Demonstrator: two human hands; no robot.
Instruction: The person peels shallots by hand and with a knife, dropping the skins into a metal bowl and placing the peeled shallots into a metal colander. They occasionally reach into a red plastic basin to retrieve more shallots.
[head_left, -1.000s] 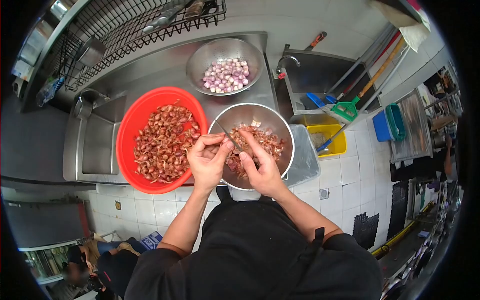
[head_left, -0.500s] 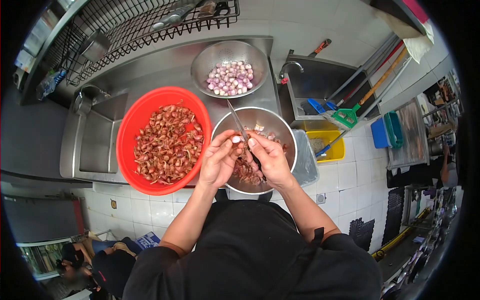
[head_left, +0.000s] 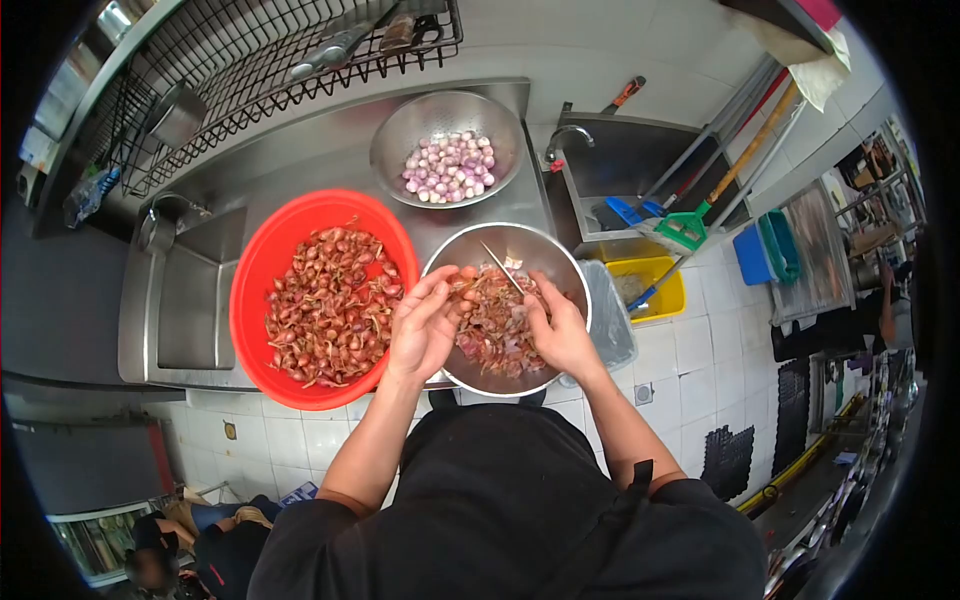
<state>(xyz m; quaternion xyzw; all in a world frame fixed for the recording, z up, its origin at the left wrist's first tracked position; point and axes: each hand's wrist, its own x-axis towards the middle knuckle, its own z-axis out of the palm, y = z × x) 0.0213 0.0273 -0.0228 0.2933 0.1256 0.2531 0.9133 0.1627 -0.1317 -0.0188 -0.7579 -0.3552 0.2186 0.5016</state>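
Note:
My right hand (head_left: pixel 565 335) grips a small knife (head_left: pixel 503 268), its blade pointing up and left over a steel bowl (head_left: pixel 587 300). Shallot skins (head_left: pixel 510 345) and trimmings fill the bottom of that bowl. Over the bowl's left rim is my left hand (head_left: pixel 422 330), palm up, its fingers apart and loosely bent. No shallot shows clearly in it. To the left, a red basin (head_left: pixel 248 330) holds many unpeeled shallots (head_left: pixel 330 305). Behind the bowl, a steel colander (head_left: pixel 390 150) contains peeled shallots (head_left: pixel 450 167).
A sink (head_left: pixel 195 310) lies left of the basin, and another sink (head_left: pixel 640 165) is at the back right. A wire rack (head_left: pixel 300 70) hangs above. Right of the bowl are a yellow bucket (head_left: pixel 660 300) and long-handled brushes (head_left: pixel 685 230). Another person (head_left: pixel 225 545) is at lower left.
The white peeled shallot seen in my left fingers is no longer visible there. The knife has dropped lower over the bowl, and my hands have moved apart. The whole view has shifted slightly.

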